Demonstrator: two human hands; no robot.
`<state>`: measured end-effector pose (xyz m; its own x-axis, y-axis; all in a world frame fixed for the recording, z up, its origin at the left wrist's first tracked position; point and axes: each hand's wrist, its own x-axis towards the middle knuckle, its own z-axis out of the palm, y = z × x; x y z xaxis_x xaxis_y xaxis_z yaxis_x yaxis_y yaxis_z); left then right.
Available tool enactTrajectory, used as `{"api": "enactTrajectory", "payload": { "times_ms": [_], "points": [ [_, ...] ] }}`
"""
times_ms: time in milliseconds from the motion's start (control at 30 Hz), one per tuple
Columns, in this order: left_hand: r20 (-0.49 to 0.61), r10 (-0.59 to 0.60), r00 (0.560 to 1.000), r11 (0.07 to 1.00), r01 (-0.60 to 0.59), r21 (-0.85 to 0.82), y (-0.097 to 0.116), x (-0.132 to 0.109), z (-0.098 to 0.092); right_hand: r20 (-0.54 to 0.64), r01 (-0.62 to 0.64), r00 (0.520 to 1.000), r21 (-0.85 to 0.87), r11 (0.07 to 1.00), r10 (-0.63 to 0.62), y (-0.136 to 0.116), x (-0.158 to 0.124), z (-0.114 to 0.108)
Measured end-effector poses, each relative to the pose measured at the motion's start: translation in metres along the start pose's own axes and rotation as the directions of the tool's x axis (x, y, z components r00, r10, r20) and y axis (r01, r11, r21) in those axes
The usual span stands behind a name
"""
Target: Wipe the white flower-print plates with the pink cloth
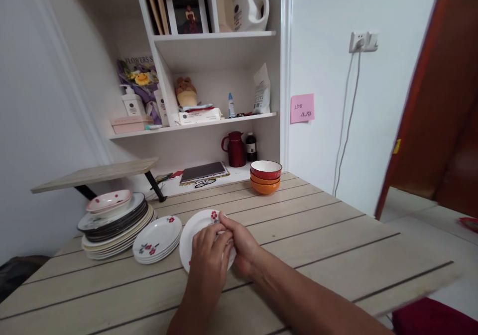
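Observation:
My left hand [209, 250] and my right hand [241, 243] are brought together over a white round plate with red flowers [192, 228]. The left fingers are bent and lie across the fingers of the right hand. On the right hand the thumb points away from me, near the plate's far rim, while its other fingers are mostly hidden. Whether either hand touches the plate or has something small between them, I cannot tell. Just left of this plate is a stack of several matching flowered plates [160, 238].
At the left stands a taller plate stack [112, 240] topped by a pink-rimmed dish [109, 200], beside a raised wooden shelf [100, 173]. Nested red and orange bowls [266, 178] sit at the table's back. Behind are glasses [205, 182], a laptop [203, 171] and a red jug [236, 151].

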<state>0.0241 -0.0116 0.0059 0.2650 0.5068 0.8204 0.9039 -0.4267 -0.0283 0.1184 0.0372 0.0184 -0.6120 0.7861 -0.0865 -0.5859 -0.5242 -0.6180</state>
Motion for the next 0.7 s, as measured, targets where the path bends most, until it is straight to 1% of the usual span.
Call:
{"api": "enactTrajectory", "payload": {
  "times_ms": [33, 100, 200, 233, 267, 300, 367, 433, 500, 567, 633, 700],
  "points": [
    [-0.002, -0.018, 1.000, 0.999, 0.018, 0.026, -0.002, 0.001, -0.001, -0.011, -0.019, 1.000, 0.025, 0.999, 0.020, 0.002, 0.000, 0.001],
    [-0.036, -0.108, 0.993, 0.988, 0.111, 0.109, -0.009, 0.001, -0.006, -0.050, -0.046, 0.997, 0.092, 0.995, 0.051, 0.004, -0.001, 0.006],
    [-0.148, -0.276, 0.950, 0.923, 0.305, 0.236, -0.019, 0.001, -0.011, -0.066, 0.009, 0.998, 0.099, 0.995, -0.003, 0.002, -0.002, 0.013],
    [-0.174, -0.304, 0.936, 0.904, 0.342, 0.257, -0.022, 0.000, -0.012, -0.079, 0.022, 0.997, 0.098, 0.995, -0.014, 0.000, -0.003, 0.014],
    [-0.189, -0.313, 0.931, 0.898, 0.355, 0.261, -0.023, -0.001, -0.013, -0.094, 0.030, 0.995, 0.104, 0.994, -0.020, -0.003, -0.003, 0.014],
    [-0.190, -0.305, 0.933, 0.903, 0.347, 0.254, -0.023, -0.001, -0.012, -0.104, 0.038, 0.994, 0.117, 0.992, -0.026, -0.006, -0.003, 0.013],
    [-0.168, -0.262, 0.950, 0.931, 0.295, 0.215, -0.020, -0.002, -0.010, -0.103, 0.059, 0.994, 0.146, 0.988, -0.044, -0.014, -0.003, 0.009],
    [-0.135, -0.201, 0.970, 0.961, 0.222, 0.165, -0.013, -0.001, -0.007, -0.065, 0.073, 0.996, 0.164, 0.984, -0.063, -0.020, -0.002, 0.004],
    [-0.096, -0.132, 0.987, 0.984, 0.143, 0.109, -0.005, 0.000, -0.004, -0.032, 0.063, 0.998, 0.166, 0.984, -0.059, -0.022, -0.001, 0.001],
    [-0.061, -0.072, 0.996, 0.996, 0.075, 0.055, 0.000, 0.001, -0.003, -0.017, 0.023, 1.000, 0.162, 0.987, -0.021, -0.020, -0.002, 0.001],
    [-0.041, -0.053, 0.998, 0.998, 0.054, 0.032, 0.001, 0.002, -0.003, -0.018, -0.027, 0.999, 0.160, 0.987, 0.031, -0.013, -0.003, 0.004],
    [-0.050, -0.083, 0.995, 0.995, 0.086, 0.050, -0.003, 0.001, -0.004, -0.030, -0.035, 0.999, 0.168, 0.985, 0.041, -0.005, -0.004, 0.009]
  ]
}}
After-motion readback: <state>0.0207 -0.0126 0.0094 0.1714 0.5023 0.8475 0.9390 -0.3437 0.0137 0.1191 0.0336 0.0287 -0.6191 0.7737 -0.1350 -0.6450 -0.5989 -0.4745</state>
